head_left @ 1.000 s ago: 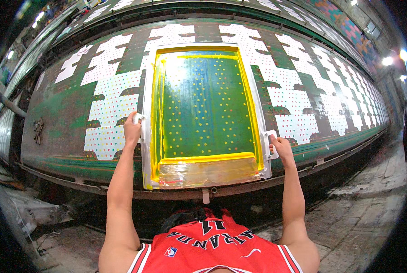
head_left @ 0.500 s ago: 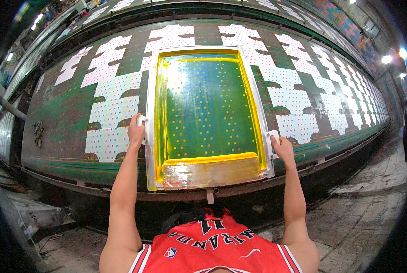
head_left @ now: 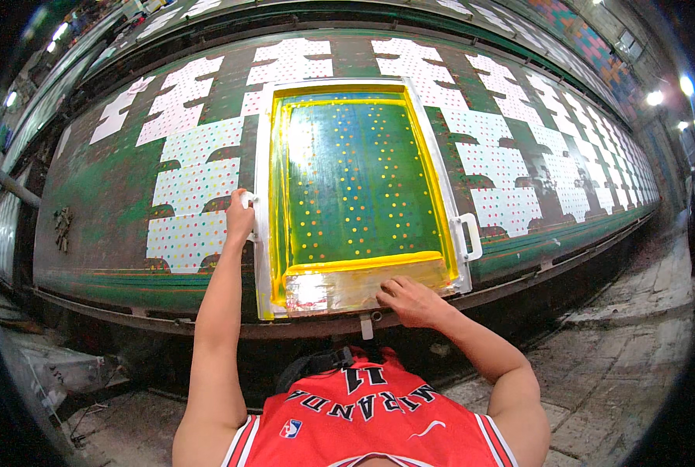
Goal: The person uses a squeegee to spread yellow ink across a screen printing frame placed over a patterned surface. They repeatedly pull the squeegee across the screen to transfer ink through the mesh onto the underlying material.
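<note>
A white-framed printing screen (head_left: 263,171) lies on the long table, its green mesh (head_left: 355,187) dotted and bordered with yellow ink. My left hand (head_left: 240,218) is closed round the white handle on the frame's left side. Across the near end of the mesh rests a wide squeegee (head_left: 336,289) with a shiny, tape-like face and a bead of yellow ink (head_left: 363,262) along its far edge. My right hand (head_left: 413,302) is over the squeegee's near edge, right of its middle, fingers loosely bent and slightly apart. The right white handle (head_left: 472,237) stands free of any hand.
Dotted white fabric pieces (head_left: 199,175) lie in rows on the green-brown table, with more pieces (head_left: 503,171) to the right. A dark crumpled bunch (head_left: 63,229) sits at the far left. A metal rail (head_left: 549,272) runs along the table's near edge.
My right hand has let go of the right handle and moved left and nearer, over the squeegee. My left hand keeps its hold; the screen seems to lie in the same place.
</note>
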{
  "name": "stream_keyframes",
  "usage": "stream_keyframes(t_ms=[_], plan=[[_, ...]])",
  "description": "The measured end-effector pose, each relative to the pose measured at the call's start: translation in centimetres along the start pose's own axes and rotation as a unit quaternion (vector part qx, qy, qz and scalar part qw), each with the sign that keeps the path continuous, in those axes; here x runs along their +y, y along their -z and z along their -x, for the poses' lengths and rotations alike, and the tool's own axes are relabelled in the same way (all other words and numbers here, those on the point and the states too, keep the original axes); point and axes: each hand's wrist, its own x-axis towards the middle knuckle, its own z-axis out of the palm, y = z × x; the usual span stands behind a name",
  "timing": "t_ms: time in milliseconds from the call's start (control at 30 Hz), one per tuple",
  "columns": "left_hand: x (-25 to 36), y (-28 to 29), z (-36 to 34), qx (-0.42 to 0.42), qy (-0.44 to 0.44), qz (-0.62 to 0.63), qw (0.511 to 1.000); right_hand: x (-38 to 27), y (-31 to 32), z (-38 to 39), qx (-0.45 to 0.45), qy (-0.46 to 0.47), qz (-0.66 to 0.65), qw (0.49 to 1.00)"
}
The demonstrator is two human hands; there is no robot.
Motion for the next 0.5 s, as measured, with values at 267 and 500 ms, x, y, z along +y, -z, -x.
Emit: stream_keyframes(t_ms=[267, 500], plan=[[-0.4, -0.1, -0.2, -0.011, -0.008, -0.005, 1.0, 1.1, 0.6, -1.2, 0.125, -0.047, -0.028, 0.991], [-0.8, -0.1, -0.3, -0.003, -0.039, 0.018, 0.999, -0.7, 0.8, -4.9, 0.177, -0.133, -0.032, 0.975]])
